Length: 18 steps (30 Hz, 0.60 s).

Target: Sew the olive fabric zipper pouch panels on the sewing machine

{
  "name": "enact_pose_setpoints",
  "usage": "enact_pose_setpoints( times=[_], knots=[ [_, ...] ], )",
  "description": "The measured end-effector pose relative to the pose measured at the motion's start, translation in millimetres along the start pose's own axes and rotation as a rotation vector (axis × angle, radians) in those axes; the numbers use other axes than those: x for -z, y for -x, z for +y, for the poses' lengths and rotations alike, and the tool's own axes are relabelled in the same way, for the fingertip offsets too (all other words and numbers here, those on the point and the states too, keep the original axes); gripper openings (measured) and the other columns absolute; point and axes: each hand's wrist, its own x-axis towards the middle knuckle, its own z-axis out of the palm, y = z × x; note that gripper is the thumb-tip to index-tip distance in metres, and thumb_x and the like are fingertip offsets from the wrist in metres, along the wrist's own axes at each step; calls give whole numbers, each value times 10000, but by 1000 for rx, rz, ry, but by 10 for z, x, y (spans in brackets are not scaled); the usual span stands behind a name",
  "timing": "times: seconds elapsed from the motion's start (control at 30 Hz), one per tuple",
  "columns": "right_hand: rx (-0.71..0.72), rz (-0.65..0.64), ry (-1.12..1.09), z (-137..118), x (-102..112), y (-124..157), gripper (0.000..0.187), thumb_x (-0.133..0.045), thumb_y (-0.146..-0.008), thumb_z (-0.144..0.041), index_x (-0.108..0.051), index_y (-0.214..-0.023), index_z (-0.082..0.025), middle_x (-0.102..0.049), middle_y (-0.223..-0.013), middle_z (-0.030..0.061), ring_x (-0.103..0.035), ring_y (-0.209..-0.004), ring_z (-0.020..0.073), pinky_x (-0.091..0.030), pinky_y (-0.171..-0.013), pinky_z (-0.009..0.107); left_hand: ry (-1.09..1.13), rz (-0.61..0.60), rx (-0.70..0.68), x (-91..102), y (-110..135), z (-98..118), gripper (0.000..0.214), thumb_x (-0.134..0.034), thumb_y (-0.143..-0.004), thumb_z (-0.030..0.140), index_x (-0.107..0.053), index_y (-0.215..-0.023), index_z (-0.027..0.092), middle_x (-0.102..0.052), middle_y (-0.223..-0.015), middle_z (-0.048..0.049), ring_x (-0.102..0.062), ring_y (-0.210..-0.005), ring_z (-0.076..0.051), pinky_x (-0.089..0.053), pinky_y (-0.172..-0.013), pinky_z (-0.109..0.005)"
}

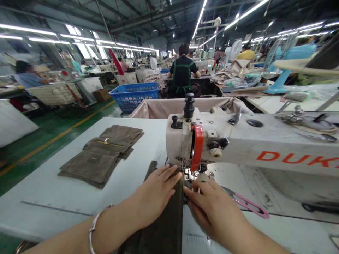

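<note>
My left hand point(156, 192) lies flat, fingers stretched out, on a dark olive fabric strip point(165, 225) that runs from the table's near edge up under the presser foot point(192, 174) of a cream sewing machine point(238, 141). My right hand point(212, 208) rests on the strip's right edge, its fingers together and pressing the cloth just before the needle. An orange-red guard point(197, 146) hangs at the machine head above both hands. A metal bracelet circles my left wrist.
A stack of brown fabric pieces with a zipper point(103, 155) lies on the white table point(53, 190) to the left. Pink-handled snips point(249, 204) lie right of my right hand. A cloth-lined bin point(169, 106) and a blue crate point(134, 95) stand behind. Other people work at far tables.
</note>
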Motion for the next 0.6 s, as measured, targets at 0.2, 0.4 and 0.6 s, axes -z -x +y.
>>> enact_pose_setpoints(
  times=[0.2, 0.4, 0.6],
  knots=[
    [-219, 29, -473, -337, -90, 133, 345, -517, -883, -76, -641, -1149, -259, -568, -1133, 78, -595, -1019, 210, -539, -817, 318, 168, 296, 516, -194, 663, -212, 767, -678, -843, 450, -340, -1478, 183, -423, -1491, -184, -435, -1355, -366, -411, -1085, -599],
    [-703, 309, -1393, -635, -358, -19, 205, -611, -826, -263, -477, -974, -217, -630, -902, 4, -544, -532, 91, -449, -490, 199, 1106, 242, 800, -69, 774, -70, 963, -750, -767, 347, -163, -1515, 193, -644, -1228, -150, -709, -783, -202, -596, -701, -342],
    [-782, 472, -1458, -655, -286, -243, 344, -703, -758, -314, -437, -953, -216, -615, -891, -23, -468, -437, 46, -320, -382, 163, 1527, 213, 715, 119, 606, 38, 599, -626, -812, 298, -464, -1376, 180, -737, -980, -67, -734, -851, -242, -601, -761, -353]
  ],
)
